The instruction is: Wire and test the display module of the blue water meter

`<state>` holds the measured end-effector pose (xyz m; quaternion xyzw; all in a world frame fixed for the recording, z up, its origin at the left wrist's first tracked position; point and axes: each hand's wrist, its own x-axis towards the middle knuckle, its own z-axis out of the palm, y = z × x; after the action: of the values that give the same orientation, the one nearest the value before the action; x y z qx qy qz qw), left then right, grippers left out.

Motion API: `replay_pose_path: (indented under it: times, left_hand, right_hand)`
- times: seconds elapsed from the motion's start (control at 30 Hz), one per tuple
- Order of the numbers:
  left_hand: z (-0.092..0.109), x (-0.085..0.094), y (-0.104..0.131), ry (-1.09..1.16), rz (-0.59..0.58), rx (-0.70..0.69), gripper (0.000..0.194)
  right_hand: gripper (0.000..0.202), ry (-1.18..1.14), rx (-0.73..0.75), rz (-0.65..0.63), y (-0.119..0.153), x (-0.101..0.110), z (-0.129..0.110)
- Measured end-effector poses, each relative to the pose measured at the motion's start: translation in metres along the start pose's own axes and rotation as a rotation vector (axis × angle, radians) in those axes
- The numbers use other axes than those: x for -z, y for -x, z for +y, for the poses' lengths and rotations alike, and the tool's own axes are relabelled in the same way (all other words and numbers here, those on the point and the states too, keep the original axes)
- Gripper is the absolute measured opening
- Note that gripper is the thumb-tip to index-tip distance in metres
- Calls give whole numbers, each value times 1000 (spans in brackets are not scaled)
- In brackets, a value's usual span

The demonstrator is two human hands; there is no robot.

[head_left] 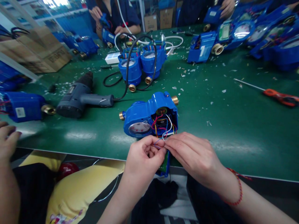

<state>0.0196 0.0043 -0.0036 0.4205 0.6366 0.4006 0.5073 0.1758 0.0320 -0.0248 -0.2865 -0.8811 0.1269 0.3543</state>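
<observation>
A blue meter (137, 116) with brass ends lies on the green table, its round dial at the left and an open compartment at the right. Red, white, blue and yellow wires (168, 124) come out of that compartment toward me. My left hand (146, 157) pinches thin wires between thumb and forefinger just below the meter. Fingertips of my right hand (196, 152) are closed on the wires at the same spot, touching my left hand. Beneath them hangs a blue cover with a green circuit board (164, 165), partly hidden by my hands.
A grey heat gun (79, 96) lies left on the green table (210, 121), its black cord reaching two blue meters (130, 70). An orange screwdriver (280, 97) is at right. Several meters stand behind. Other people sit opposite; another person's hand (8, 140) is at left.
</observation>
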Motion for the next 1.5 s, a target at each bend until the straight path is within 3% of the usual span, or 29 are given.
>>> replay_pose_path:
  times: [0.73, 1.2, 1.5]
  left_hand:
    - [2, -7, 1, 24, 83, 20, 4]
    - [1, -4, 0, 14, 68, 19, 9]
    - [2, -3, 0, -14, 12, -12, 9]
  right_hand:
    - [11, 126, -39, -11, -2, -5, -8]
    - [9, -38, -103, -63, -3, -6, -1]
    - [9, -187, -284, -13, -6, -4, 2]
